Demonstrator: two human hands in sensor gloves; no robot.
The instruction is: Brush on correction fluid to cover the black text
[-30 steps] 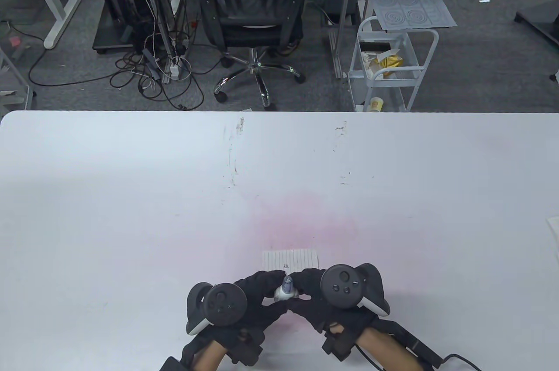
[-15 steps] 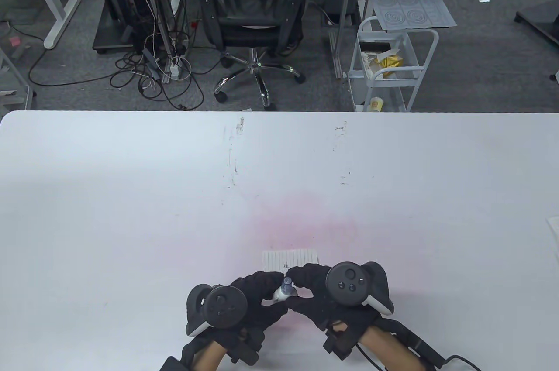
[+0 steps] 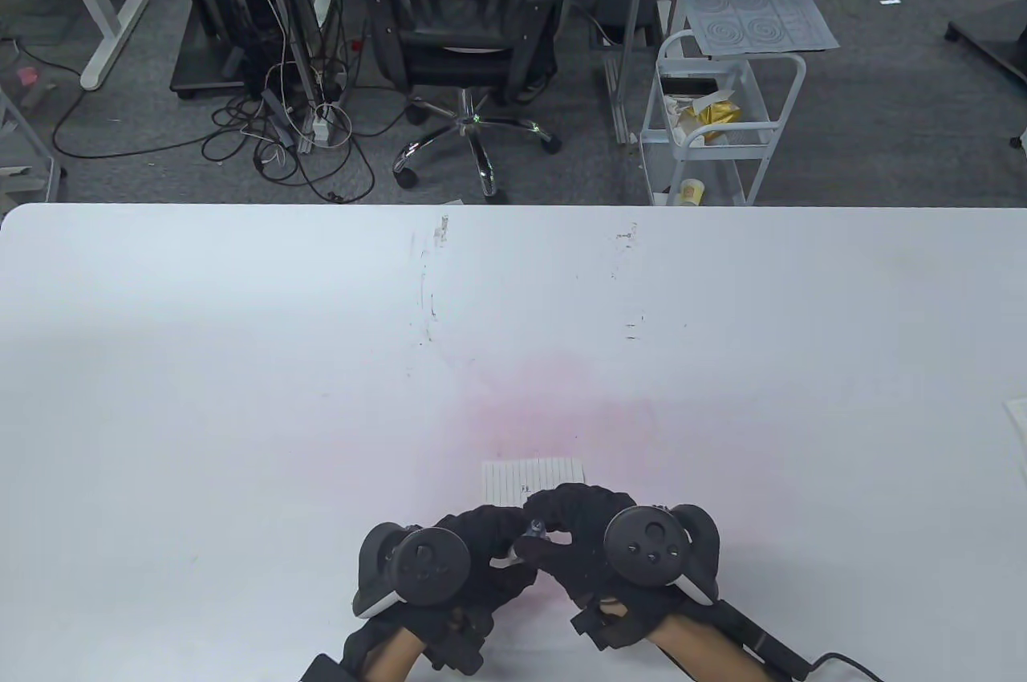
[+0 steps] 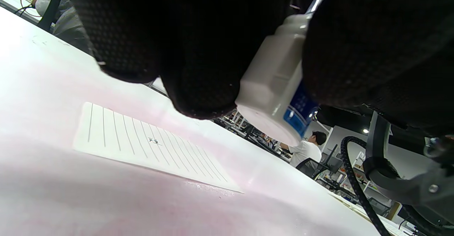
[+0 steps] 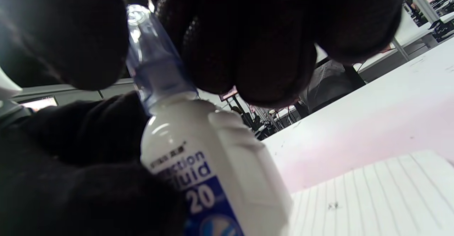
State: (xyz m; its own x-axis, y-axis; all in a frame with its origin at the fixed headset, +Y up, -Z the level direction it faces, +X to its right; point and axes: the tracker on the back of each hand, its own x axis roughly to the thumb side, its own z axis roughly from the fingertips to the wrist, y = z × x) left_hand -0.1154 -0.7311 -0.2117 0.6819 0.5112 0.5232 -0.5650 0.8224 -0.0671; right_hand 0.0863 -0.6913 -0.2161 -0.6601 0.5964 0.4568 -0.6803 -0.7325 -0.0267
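A small lined paper slip (image 3: 532,476) with a tiny black mark (image 3: 525,488) lies near the table's front edge; it also shows in the left wrist view (image 4: 142,144) and the right wrist view (image 5: 376,197). My left hand (image 3: 489,546) grips the white body of a correction fluid bottle (image 4: 276,87), held above the table just behind the slip. My right hand (image 3: 562,525) pinches the bottle's clear blue cap (image 5: 152,66). In the table view the bottle (image 3: 525,533) is mostly hidden by my fingers.
The white table (image 3: 241,361) has a pink stain around the slip. More paper (image 3: 1017,417) lies at the right edge. An office chair (image 3: 465,16) and a white cart (image 3: 722,120) stand beyond the far edge.
Both hands have closed in tighter round the bottle and shifted slightly toward me. The cap and bottle, plainly seen before, are now mostly covered by fingers.
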